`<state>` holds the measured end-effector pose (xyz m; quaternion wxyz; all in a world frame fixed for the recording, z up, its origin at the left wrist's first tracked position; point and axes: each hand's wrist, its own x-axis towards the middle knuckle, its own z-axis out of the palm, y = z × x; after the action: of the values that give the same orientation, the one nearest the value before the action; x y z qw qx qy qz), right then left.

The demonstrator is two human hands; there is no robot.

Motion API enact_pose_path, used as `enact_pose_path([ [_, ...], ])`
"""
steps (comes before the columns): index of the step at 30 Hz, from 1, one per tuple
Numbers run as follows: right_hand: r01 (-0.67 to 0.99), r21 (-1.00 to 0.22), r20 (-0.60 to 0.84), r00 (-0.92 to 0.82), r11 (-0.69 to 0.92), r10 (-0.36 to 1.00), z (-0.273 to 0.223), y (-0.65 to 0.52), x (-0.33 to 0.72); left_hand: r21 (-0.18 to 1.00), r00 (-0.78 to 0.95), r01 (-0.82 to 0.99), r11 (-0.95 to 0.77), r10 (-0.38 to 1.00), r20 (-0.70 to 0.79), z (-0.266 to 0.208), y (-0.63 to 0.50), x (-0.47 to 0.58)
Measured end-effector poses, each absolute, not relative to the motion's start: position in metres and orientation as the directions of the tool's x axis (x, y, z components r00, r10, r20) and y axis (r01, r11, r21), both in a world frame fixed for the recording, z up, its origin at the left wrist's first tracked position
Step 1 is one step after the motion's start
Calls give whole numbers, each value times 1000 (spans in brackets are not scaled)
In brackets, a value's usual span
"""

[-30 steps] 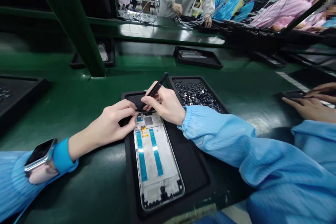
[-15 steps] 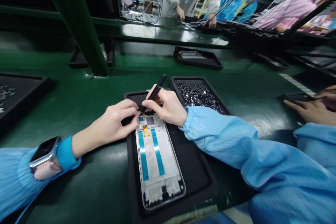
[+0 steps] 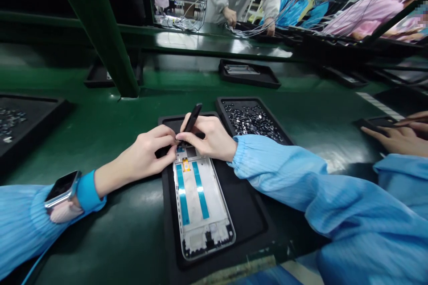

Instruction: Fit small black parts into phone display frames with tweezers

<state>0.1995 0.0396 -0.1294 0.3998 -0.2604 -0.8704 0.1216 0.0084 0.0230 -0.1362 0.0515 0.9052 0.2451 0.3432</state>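
A silver phone frame point(image 3: 217, 196) with two blue strips and an orange flex cable point(image 3: 186, 164) lies in a black foam tray point(image 3: 247, 218). At its top left corner, my left hand point(image 3: 149, 151) has thumb and fingers closed on the edge. My right hand point(image 3: 216, 138) grips slim black tweezers point(image 3: 193, 118) like a pen, slanting down over the frame's top end. The tips, and whatever they touch, are hidden behind my fingers.
A black tray of small shiny parts point(image 3: 252, 120) stands just beyond my right wrist. Another parts tray point(image 3: 43, 109) is at left. A green post point(image 3: 100, 31) rises at back left. Farther back is a tray with a phone frame point(image 3: 240, 69). A co-worker's hand point(image 3: 397, 136) is at right.
My right hand has shifted slightly left and down, and the tweezers' upper end has dropped left. My left hand stays at the frame's corner.
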Motion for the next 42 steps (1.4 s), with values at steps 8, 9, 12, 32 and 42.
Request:
enact_pose_path([
  [8,417,-581,585,-382,699,715,-125,35,203,240,648,416,-877,472,598,-139,25,6],
  [9,421,-580,583,-384,698,716,-125,35,203,242,648,417,-876,473,597,-139,25,7],
  [12,419,-579,577,-396,700,714,-125,34,202,245,646,411,-878,471,601,-138,24,8],
  [32,281,-650,687,-180,706,704,-103,31,204,-56,901,369,-928,342,266,-126,-89,33],
  [42,893,-348,392,-139,286,910,-11,111,294,-49,637,746,-665,689,346,-115,46,33],
])
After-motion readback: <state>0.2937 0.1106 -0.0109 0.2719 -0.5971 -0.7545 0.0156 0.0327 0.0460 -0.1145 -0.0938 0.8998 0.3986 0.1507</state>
